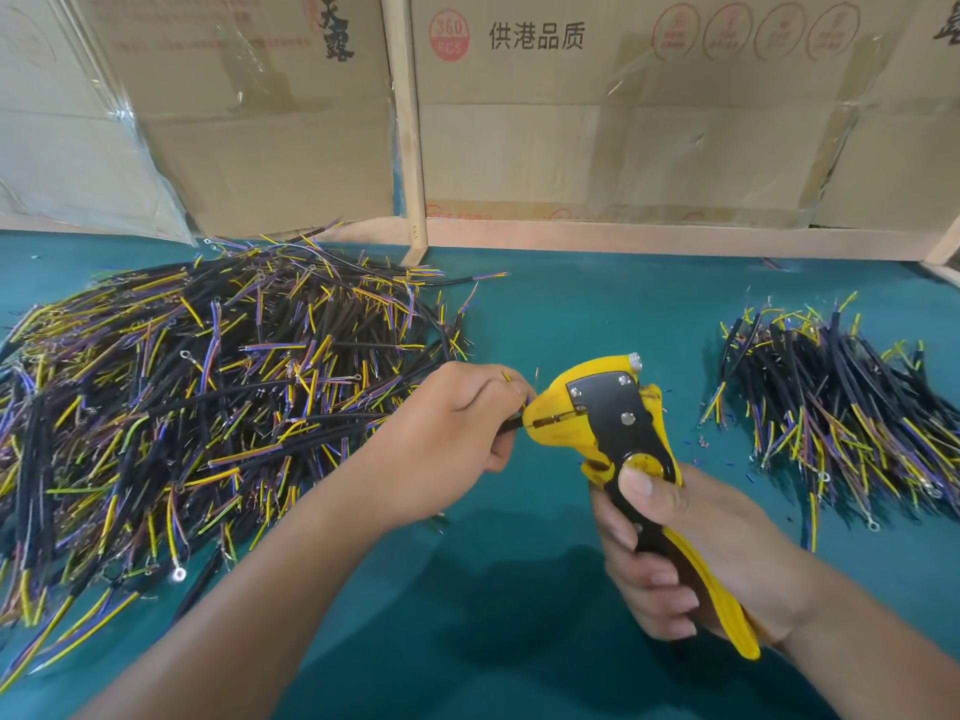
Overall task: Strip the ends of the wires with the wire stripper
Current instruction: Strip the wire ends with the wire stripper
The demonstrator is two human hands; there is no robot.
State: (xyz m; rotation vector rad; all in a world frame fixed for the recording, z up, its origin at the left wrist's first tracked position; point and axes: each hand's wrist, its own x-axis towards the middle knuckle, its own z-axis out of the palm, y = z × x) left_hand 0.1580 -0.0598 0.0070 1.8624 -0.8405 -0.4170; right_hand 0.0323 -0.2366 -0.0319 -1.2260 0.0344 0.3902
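Landmark: yellow-and-black wire stripper [613, 423], held above the teal mat [519, 314], roughly mid-scene.

Right hand: right hand [691, 553] wrapped round the stripper's handles, thumb up near the yellow dial, fingers curled on the lower grip. Handles look partly squeezed, can't say how far.

Left hand: left hand [457, 423] just left of the stripper's nose, pinching one black cable [511, 423] and feeding its end into the mouth. Loose yellow core sticking up past the knuckles.

Jaws: closed or nearly closed on the wire end, hard to call from this angle.

To-do pile: big heap of wires [197, 407] well left of the stripper, black sheaths with yellow and purple cores, some with ring terminals.

Other pile: smaller bundle [841, 407] well right of the stripper. Probably the finished ones, just a guess.

Scraps: tiny insulation bits [727, 462] on the mat right of the stripper.

Backdrop: cardboard boxes [597, 122] and a wooden frame [410, 148] beyond the stripper.

Step in hand: looks like one core mid-strip.

Doing it well: keep the core straight and seated fully in the mouth, hold the cable firm close to the nose so nothing slides, squeeze in one smooth pull, don't yank sideways or strands get nicked. Same insertion depth each time for even bare ends.

Watch out: neighbouring cores sneaking into the jaws too.
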